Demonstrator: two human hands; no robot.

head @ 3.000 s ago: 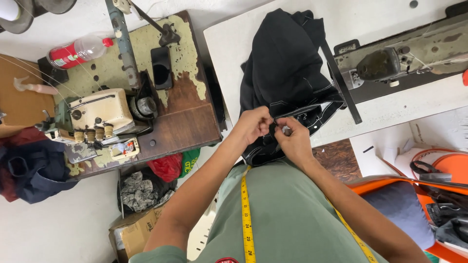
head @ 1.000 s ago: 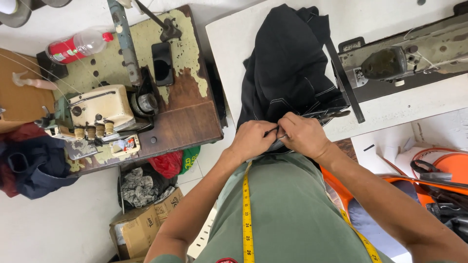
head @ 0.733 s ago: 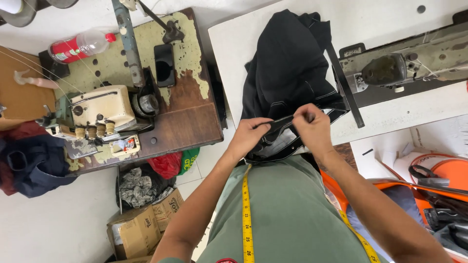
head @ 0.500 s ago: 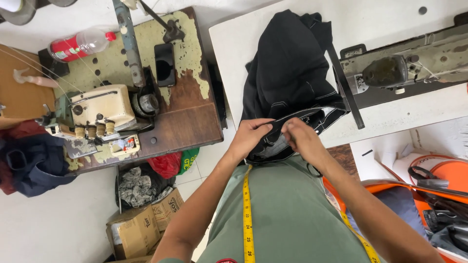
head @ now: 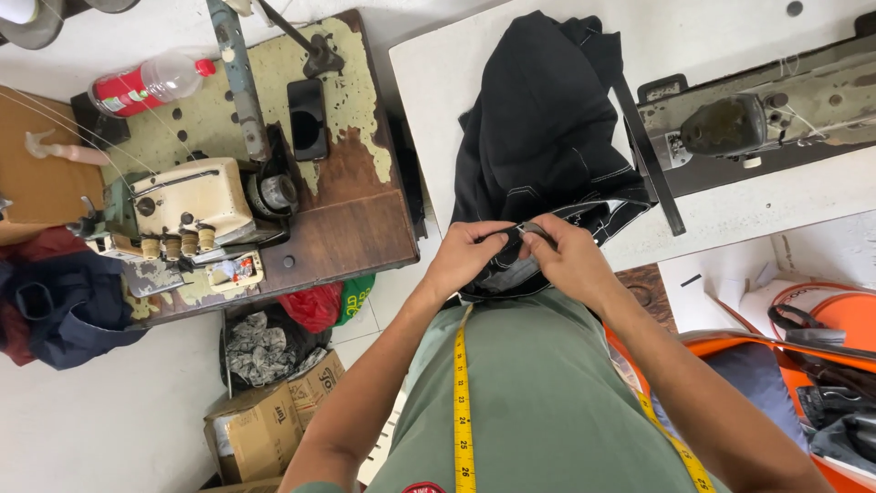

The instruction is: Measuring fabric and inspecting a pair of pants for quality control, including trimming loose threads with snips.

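A black garment (head: 547, 128) with white stitching lies heaped on the white sewing table (head: 438, 82) and hangs over its near edge. My left hand (head: 465, 256) and my right hand (head: 570, 260) meet at that near edge, both pinching a folded black part of the garment between fingers and thumbs. A yellow tape measure (head: 463, 402) hangs down my green shirt.
A grey sewing machine (head: 757, 119) lies at the right of the white table. An older cream machine (head: 192, 201) sits on a worn wooden table (head: 347, 228) to the left, with a red bottle (head: 146, 82). Cardboard box (head: 274, 420) and orange seat (head: 849, 319) below.
My hands drew apart for a moment, stretching the black fabric, then came back together at the table's near edge. The garment heap stayed in place.
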